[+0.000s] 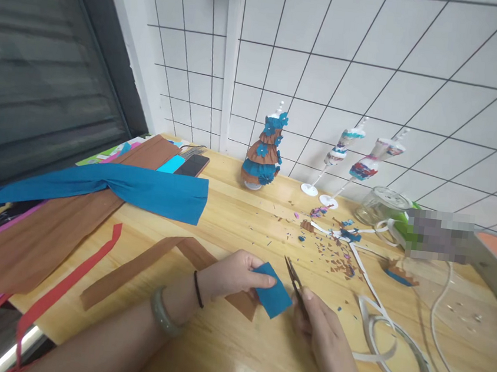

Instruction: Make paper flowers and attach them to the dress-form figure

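Note:
My left hand (241, 275) pinches a small blue paper rectangle (273, 295) between thumb and fingers, above the wooden table. Just to its right, my right hand (320, 329) is closed around dark scissors (295, 280), whose tips point up and away near the paper's right edge. A long brown paper strip (133, 271) lies on the table, passing behind my left hand and wrist. Farther left rests a red strip (72, 279). A wide blue crepe sheet (163, 193) lies across a brown one (48, 236).
Behind stands a small dress form (263, 152) with blue and brown ruffles; two wrapped forms (338, 151) (373, 163) stand right of it. Paper scraps (339, 255), a tape roll (403, 359), a clear jar (382, 205) and a white cable (437, 300) lie at right. A phone (194, 165) is at back left.

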Available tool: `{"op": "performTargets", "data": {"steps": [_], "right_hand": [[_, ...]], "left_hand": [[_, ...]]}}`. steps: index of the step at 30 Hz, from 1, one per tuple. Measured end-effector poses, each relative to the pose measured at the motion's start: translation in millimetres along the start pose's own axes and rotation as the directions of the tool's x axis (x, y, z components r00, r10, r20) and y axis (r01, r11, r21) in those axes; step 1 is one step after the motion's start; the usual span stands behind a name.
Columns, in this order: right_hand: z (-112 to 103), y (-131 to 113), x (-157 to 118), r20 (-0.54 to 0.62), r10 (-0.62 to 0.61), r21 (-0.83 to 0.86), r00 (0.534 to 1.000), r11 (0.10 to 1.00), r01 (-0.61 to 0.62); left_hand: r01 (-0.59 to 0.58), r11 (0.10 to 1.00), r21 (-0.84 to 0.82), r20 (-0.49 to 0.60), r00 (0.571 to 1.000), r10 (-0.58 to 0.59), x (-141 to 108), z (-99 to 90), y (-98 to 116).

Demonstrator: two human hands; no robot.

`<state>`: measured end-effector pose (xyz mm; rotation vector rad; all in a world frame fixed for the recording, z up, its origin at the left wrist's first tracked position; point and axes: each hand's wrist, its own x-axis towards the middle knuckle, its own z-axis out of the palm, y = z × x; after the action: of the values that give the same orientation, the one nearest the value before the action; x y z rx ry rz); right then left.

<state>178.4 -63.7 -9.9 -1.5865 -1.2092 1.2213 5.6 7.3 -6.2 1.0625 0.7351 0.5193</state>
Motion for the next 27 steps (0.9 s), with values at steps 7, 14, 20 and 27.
{"op": "performTargets", "data": {"steps": [7, 14, 20, 27], "right_hand": [[2.1, 3.4, 1.7, 0.038, 0.036, 0.209, 0.999, 0.977, -0.043], [-1.6, 0.1, 4.9, 0.027, 0.114, 0.420, 0.993, 0.900, -0.115], [-12.6, 1.2, 12.1, -0.140, -0.011, 0.103, 0.990, 0.994, 0.026], [-44.1, 14.2, 30.5, -0.228, -0.206, -0.775, 0.952, 0.631, -0.050]], "left_hand": [[-0.008, 0.972, -0.235, 0.038, 0.999, 0.017, 0.7, 2.7, -0.1], [0.032, 0.961, -0.276, 0.069, 0.998, -0.014, -0.7, 3.6, 1.4], [0.045, 0.961, -0.274, 0.091, 0.996, -0.021, -1.4, 2.2, 0.0], [0.058, 0.954, -0.293, 0.044, 0.998, -0.047, -0.1, -0.2, -0.2]]}}
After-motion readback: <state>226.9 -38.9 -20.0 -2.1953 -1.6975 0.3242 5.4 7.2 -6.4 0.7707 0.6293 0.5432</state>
